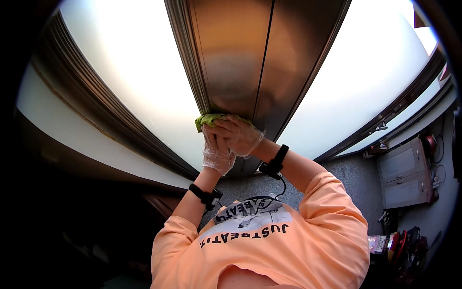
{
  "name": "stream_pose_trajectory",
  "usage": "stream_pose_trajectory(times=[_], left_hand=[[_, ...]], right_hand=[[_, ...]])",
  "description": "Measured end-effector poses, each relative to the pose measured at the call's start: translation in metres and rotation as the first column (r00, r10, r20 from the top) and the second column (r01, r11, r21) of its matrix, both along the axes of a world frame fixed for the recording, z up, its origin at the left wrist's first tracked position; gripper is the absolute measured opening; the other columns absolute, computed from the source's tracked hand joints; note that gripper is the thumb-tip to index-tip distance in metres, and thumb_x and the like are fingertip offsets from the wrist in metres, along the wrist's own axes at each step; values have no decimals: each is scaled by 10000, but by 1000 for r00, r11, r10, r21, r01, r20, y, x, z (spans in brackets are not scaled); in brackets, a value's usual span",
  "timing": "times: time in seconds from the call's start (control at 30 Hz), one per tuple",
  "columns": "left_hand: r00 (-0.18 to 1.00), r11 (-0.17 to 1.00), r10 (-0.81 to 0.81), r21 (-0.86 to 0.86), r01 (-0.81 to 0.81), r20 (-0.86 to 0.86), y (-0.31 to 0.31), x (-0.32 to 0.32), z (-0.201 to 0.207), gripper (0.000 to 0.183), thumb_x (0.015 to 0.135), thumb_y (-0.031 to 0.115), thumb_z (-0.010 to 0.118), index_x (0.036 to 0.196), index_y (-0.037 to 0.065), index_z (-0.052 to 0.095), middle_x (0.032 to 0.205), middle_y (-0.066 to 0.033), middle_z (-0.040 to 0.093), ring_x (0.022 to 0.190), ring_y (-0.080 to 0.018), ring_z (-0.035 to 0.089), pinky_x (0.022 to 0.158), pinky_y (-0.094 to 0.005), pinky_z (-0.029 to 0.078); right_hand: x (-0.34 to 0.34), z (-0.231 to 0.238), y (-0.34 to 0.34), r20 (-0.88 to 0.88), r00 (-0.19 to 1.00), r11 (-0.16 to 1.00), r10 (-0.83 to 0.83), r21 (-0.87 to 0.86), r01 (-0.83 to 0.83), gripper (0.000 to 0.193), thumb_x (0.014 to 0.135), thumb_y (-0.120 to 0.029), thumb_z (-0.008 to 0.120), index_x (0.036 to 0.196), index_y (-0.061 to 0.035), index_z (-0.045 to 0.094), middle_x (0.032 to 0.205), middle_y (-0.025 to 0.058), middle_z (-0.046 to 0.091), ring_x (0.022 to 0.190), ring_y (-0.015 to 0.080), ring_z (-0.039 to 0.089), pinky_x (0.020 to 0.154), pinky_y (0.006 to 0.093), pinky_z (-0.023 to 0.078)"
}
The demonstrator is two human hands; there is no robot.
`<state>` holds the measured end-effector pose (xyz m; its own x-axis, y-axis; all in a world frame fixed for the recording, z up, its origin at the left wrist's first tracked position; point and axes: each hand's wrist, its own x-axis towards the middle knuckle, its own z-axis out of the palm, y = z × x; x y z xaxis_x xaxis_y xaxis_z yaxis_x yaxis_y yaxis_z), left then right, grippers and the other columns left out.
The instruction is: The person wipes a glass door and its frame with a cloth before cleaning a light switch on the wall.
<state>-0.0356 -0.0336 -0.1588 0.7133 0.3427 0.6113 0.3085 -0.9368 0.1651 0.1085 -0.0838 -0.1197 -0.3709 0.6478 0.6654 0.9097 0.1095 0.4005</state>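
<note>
A bunched green cloth is pressed against a shiny brown metal panel, at the panel's lower left beside a ridged frame strip. My right hand, in a clear plastic glove, lies over the cloth with its fingers closed on it. Just below and to the left, my left hand, gloved the same way, overlaps the right one. Its fingers reach up to the cloth's lower edge and press on it. Part of the cloth is hidden under the fingers. A black band circles each wrist.
Bright frosted glass panes flank the metal panel on both sides. At the right stands a grey two-door cabinet on speckled grey floor. Below it is a pile of shoes and mixed items. A latch sits on the right frame.
</note>
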Motion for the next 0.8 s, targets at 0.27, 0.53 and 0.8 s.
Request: stream_pose_trajectory(times=[0.27,0.53,0.8], left_hand=[[997,1000,-23,10,23,-73,-10,-4,-22,992,746,261,737,1492,25,128,1490,-347,82,1355,-596,145,1104,-596,271],[996,999,-54,-11,53,-71,-29,0,5,775,814,251,641,1479,84,279,1550,-209,132,1413,-417,193,1139,-525,240],[999,996,-35,87,33,22,-21,4,28,741,830,255,630,1482,123,303,1557,-134,212,1431,-344,198,1141,-502,250]], right_hand=[[15,-21,-24,-157,980,976,120,-165,-146,478,798,-264,610,1272,-203,612,1434,-85,460,1296,163,416,1166,373,209],[16,-4,-36,-411,865,951,290,21,-309,438,749,-148,699,1181,-108,640,1339,6,508,1272,283,467,1076,485,393],[11,14,-25,-527,751,911,398,128,-392,624,812,-90,690,1373,-82,418,1307,202,518,1213,431,505,1035,509,410]])
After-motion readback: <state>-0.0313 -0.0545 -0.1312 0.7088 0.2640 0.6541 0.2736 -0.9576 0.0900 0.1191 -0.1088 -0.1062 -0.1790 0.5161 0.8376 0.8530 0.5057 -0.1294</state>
